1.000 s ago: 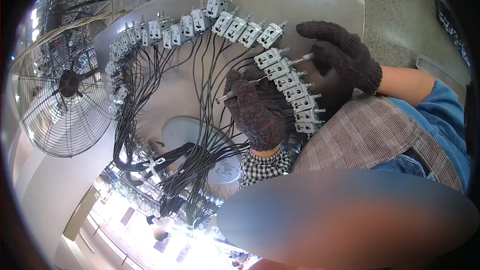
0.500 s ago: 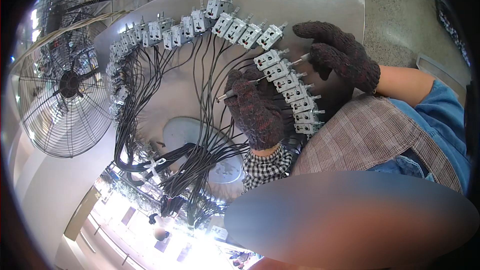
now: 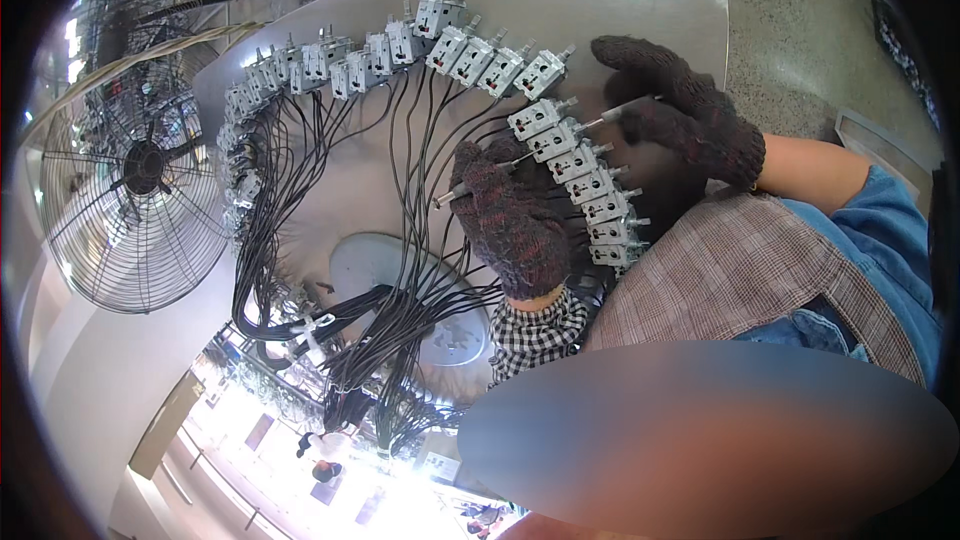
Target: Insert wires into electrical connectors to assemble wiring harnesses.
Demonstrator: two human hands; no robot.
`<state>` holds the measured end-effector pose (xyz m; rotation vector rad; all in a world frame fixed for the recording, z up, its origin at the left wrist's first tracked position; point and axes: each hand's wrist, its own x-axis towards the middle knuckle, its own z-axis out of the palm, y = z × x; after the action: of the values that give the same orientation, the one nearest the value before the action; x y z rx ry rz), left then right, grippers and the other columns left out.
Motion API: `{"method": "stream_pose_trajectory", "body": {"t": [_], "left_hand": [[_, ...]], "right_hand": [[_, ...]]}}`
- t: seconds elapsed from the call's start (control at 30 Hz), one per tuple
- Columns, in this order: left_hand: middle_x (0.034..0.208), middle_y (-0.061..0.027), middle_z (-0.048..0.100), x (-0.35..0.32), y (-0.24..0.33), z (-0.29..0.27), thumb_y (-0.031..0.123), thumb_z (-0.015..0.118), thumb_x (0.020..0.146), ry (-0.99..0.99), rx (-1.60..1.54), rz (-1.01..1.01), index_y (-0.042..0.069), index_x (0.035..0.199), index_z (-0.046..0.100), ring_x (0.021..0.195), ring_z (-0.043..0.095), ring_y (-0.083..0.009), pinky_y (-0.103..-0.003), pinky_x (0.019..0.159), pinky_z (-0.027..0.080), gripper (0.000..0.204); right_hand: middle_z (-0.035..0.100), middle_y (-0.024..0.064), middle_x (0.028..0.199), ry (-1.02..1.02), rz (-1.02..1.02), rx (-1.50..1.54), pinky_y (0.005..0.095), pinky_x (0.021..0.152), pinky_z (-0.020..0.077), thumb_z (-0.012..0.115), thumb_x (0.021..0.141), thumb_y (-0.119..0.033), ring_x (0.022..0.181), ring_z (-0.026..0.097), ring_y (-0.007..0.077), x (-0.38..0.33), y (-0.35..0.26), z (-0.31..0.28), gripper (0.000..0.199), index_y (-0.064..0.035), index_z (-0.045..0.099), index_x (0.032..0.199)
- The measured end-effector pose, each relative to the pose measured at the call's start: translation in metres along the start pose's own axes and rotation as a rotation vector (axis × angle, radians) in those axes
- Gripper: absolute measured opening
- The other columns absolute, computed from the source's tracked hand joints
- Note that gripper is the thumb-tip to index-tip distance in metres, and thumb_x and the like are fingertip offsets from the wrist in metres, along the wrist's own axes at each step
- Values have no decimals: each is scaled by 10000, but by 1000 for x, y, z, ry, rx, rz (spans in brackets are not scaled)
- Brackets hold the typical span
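Note:
My left hand (image 3: 508,225), in a dark knitted glove, is closed around a slim metal tool (image 3: 450,197). Its thin tip shows beyond the fingers, close to a row of grey box-shaped switches (image 3: 568,162) with short shafts and black wires. My right hand (image 3: 690,115), gloved alike, is on the other side of that row. It holds a grey cylindrical tool (image 3: 630,108), whose thin end points at the shaft of a switch near the top. One finger is stretched out above the tool. The glove partly hides how the tool is gripped.
More switches (image 3: 440,15) line the far and left edges of the metal table (image 3: 640,0). Their black wires (image 3: 405,325) gather in bundles, one bound with a white tie (image 3: 312,330). A wire-cage fan (image 3: 140,170) stands at the left.
My right hand has shifted slightly up and right, and more of the grey cylindrical tool shows. My left hand has hardly moved.

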<state>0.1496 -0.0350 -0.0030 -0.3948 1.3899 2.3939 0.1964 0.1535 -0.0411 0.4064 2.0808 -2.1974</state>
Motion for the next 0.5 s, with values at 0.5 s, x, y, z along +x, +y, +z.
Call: {"method": "stream_pose_trajectory", "body": {"t": [0.5], "left_hand": [[995,-202,605,3,-5,-7,291,414,967,-11,129,67,-59,1060,484,901,641,-281,-393,750,575,369]], "right_hand": [[623,97,904,-74,123,143,261,584,515,553,908,-187,668,611,120,-1,-7,-3,365,-87,520,1258]]}}
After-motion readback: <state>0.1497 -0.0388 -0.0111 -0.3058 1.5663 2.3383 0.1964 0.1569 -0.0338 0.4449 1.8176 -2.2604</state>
